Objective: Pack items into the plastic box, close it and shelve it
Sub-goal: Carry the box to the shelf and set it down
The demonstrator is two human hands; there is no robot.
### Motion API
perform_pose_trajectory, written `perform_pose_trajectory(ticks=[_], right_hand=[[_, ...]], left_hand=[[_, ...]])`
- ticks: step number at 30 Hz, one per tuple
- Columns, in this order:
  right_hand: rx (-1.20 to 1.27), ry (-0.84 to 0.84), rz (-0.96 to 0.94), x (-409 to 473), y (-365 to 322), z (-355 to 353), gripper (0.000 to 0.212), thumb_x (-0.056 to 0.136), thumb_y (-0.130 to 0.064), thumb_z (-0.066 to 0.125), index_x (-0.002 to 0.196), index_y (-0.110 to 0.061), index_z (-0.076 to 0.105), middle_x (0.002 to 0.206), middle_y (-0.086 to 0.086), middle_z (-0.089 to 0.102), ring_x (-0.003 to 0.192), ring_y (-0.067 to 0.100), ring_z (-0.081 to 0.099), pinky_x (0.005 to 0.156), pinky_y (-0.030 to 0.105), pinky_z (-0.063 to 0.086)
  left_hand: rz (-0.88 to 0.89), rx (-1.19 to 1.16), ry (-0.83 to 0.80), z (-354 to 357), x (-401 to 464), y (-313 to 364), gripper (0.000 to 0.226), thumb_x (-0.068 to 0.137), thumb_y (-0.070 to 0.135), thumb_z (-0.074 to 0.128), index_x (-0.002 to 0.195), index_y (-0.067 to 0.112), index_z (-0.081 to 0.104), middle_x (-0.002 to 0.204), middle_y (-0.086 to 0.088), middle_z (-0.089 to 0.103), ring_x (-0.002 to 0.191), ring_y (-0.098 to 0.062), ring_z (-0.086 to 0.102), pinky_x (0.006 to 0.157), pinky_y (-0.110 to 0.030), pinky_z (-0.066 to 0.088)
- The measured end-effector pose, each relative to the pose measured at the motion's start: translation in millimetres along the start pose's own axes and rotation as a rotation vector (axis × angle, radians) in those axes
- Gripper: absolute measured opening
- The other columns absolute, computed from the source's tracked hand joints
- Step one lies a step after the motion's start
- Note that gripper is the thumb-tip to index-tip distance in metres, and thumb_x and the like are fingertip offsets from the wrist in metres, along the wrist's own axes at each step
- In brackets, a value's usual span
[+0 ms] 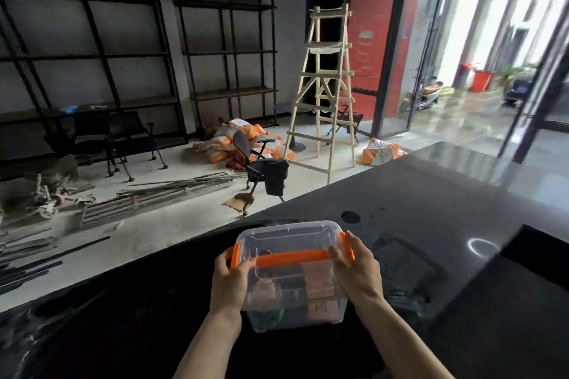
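A clear plastic box [289, 237] with its lid on and an orange carry handle [292, 256] sits on the dark counter [431, 224] in front of me. Through its walls I see a brown cardboard piece [317, 281], something green low at the left, and other items I cannot identify. My left hand [229, 281] grips the box's left end, its thumb against the orange left latch [235, 257]. On the other end my right hand [357, 271] wraps over the orange right latch [348, 244].
Black metal shelving [221, 49] lines the far wall. A wooden ladder [326, 86], an office chair [261, 160], orange and white sacks [228, 138] and metal bars [160, 194] occupy the floor beyond the counter. A glass door stands at the right.
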State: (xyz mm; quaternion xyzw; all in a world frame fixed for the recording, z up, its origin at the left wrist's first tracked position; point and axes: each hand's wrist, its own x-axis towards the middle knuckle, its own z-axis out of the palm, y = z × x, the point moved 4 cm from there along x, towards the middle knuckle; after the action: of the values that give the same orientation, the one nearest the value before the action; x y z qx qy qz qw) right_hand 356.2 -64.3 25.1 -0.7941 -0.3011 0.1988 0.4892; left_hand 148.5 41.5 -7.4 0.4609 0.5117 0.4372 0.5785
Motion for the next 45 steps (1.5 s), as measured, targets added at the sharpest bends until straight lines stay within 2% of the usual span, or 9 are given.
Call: perform_pose_trajectory(ticks=[4, 12, 18, 23, 29, 32, 35, 39, 45], right_hand=[[-0.037, 0.204, 0.06, -18, 24, -70, 0.053, 0.096, -0.042, 0.058, 0.145, -0.025, 0.051, 0.136, 0.007, 0.066, 0.123, 0.03, 0.061, 0.104, 0.043, 0.047], [-0.088, 0.59, 0.222, -102, 81, -205, 0.056, 0.096, -0.031, 0.061, 0.149, -0.016, 0.047, 0.142, 0.012, 0.061, 0.126, 0.033, 0.06, 0.107, 0.045, 0.046], [-0.07, 0.832, 0.348, -183, 133, -282, 0.054, 0.097, -0.033, 0.061, 0.148, -0.017, 0.049, 0.141, 0.011, 0.061, 0.125, 0.032, 0.061, 0.1, 0.038, 0.05], [-0.046, 0.935, 0.439, -245, 196, -328, 0.056, 0.096, -0.038, 0.06, 0.148, -0.021, 0.049, 0.14, 0.01, 0.063, 0.125, 0.034, 0.061, 0.106, 0.042, 0.048], [-0.005, 1.016, 0.454, -301, 296, -359, 0.054, 0.095, -0.033, 0.063, 0.147, -0.021, 0.05, 0.142, 0.008, 0.061, 0.124, 0.032, 0.061, 0.103, 0.041, 0.05], [0.008, 1.022, 0.437, -320, 345, -373, 0.056, 0.096, -0.031, 0.062, 0.149, -0.02, 0.047, 0.144, 0.01, 0.059, 0.125, 0.033, 0.06, 0.105, 0.047, 0.051], [0.005, 1.027, 0.448, -341, 383, -387, 0.057, 0.097, -0.032, 0.061, 0.15, -0.018, 0.045, 0.144, 0.011, 0.058, 0.125, 0.035, 0.06, 0.104, 0.05, 0.052], [0.03, 1.03, 0.461, -366, 409, -406, 0.059, 0.098, -0.035, 0.059, 0.152, -0.018, 0.041, 0.147, 0.01, 0.055, 0.129, 0.035, 0.057, 0.102, 0.046, 0.051], [0.041, 1.031, 0.459, -366, 436, -439, 0.059, 0.098, -0.034, 0.059, 0.152, -0.02, 0.04, 0.147, 0.009, 0.055, 0.129, 0.034, 0.057, 0.102, 0.047, 0.052]], left_hand=[[-0.019, -0.008, -0.222, 63, -21, -1, 0.048, 0.084, 0.025, 0.067, 0.128, 0.029, 0.049, 0.107, -0.001, 0.066, 0.091, -0.017, 0.064, 0.06, -0.031, 0.049], [-0.066, -0.031, -0.628, 182, -114, -25, 0.042, 0.086, 0.023, 0.064, 0.124, 0.032, 0.05, 0.108, 0.004, 0.067, 0.09, -0.012, 0.067, 0.052, -0.025, 0.052], [-0.014, 0.047, -0.837, 255, -204, -60, 0.042, 0.088, 0.014, 0.065, 0.128, 0.018, 0.052, 0.102, -0.001, 0.067, 0.079, -0.007, 0.062, 0.053, -0.02, 0.047], [0.053, 0.12, -1.009, 298, -278, -102, 0.042, 0.089, 0.014, 0.065, 0.129, 0.01, 0.052, 0.102, -0.001, 0.063, 0.081, -0.006, 0.059, 0.063, -0.023, 0.045], [0.059, 0.145, -1.12, 327, -352, -192, 0.045, 0.086, 0.012, 0.067, 0.128, 0.01, 0.052, 0.097, 0.003, 0.063, 0.079, -0.005, 0.06, 0.054, -0.02, 0.044], [0.052, 0.152, -1.138, 343, -383, -240, 0.044, 0.086, 0.009, 0.067, 0.127, 0.009, 0.051, 0.1, -0.002, 0.064, 0.078, -0.007, 0.06, 0.046, -0.014, 0.047], [0.04, 0.173, -1.128, 354, -411, -276, 0.041, 0.091, 0.011, 0.064, 0.129, 0.007, 0.051, 0.107, -0.005, 0.063, 0.076, -0.002, 0.056, 0.05, -0.015, 0.044], [0.042, 0.19, -1.164, 365, -447, -297, 0.039, 0.09, 0.014, 0.066, 0.126, 0.013, 0.051, 0.09, 0.007, 0.058, 0.074, -0.002, 0.054, 0.039, -0.005, 0.04], [0.041, 0.202, -1.172, 397, -472, -308, 0.039, 0.093, 0.019, 0.064, 0.129, 0.012, 0.05, 0.092, 0.005, 0.062, 0.074, -0.007, 0.059, 0.052, -0.019, 0.042]])
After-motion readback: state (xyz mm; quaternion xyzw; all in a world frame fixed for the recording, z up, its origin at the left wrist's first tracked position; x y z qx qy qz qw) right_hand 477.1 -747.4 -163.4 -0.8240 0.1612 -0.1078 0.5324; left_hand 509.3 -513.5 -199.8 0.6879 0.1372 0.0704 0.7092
